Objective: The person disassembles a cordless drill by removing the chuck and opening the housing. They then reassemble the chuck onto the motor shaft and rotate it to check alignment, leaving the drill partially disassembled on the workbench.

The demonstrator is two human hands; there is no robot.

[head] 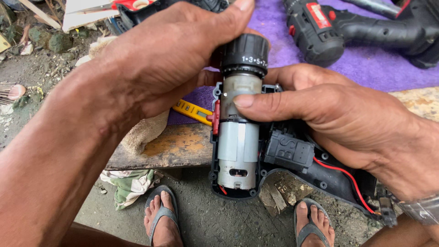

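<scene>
An opened cordless drill half-shell (292, 169) lies in my hands over the bench edge, its grey motor (237, 153) and gearbox bared. My left hand (169, 55) wraps the black numbered chuck collar (245, 55) from above. My right hand (320, 110) grips the black housing, thumb pressed on the gearbox (241, 89). A red wire (340, 171) runs down the handle. A red switch piece (216, 116) sticks out at the shell's left side.
A purple cloth (366, 64) covers the wooden bench (178, 146), with a second black-and-red drill (329, 32) on it. A yellow tester (192, 110) lies by a beige rag (144, 132). Below are my sandalled feet (162, 219) and dirt ground.
</scene>
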